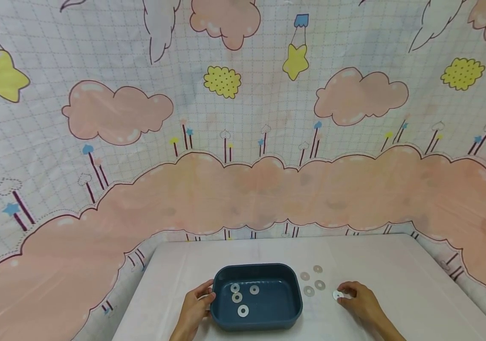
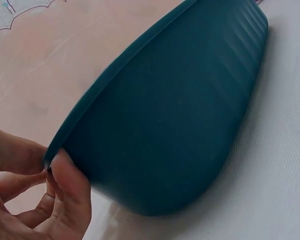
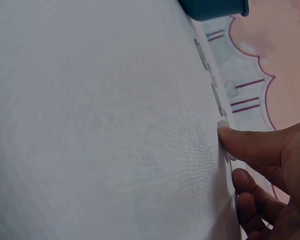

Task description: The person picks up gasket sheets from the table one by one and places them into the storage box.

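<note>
A dark blue rectangular basin [image 1: 268, 323] stands on the white table, with several flat metal washers [image 1: 243, 310] lying inside toward its left side. My left hand [image 1: 197, 303] pinches the basin's left rim between thumb and fingers, which the left wrist view shows close up at the rim [image 2: 110, 75]. To the right of the basin, my right hand [image 1: 360, 299] holds a washer [image 1: 337, 295] between thumb and fingers at the table surface. In the right wrist view the thumb [image 3: 250, 145] covers most of that washer.
Several more washers [image 1: 319, 285] lie flat on the white table [image 1: 396, 265] between the basin and my right hand. Behind the table hangs a cloth [image 1: 268, 194] printed with clouds and stars.
</note>
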Tool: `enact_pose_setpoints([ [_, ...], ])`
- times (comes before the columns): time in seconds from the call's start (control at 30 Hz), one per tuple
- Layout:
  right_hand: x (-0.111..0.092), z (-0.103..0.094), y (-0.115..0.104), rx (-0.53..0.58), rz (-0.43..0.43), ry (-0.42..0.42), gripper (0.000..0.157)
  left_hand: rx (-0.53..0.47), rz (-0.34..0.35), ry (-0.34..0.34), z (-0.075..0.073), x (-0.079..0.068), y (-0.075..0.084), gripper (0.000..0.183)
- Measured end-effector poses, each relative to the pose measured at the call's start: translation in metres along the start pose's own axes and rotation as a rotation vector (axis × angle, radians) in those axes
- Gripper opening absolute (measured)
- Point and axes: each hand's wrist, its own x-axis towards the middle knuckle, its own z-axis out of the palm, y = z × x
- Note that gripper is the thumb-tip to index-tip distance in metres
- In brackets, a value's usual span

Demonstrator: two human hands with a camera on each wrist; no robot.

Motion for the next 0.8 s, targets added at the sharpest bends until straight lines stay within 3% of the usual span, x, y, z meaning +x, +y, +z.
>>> enact_pose_setpoints([
  [0.8,-0.0031,-0.0031,-0.0051,0.070,0.028,0.018,0.010,0.012,-0.005,0.000,-0.0022,-0.0004,-0.0049,0.050],
])
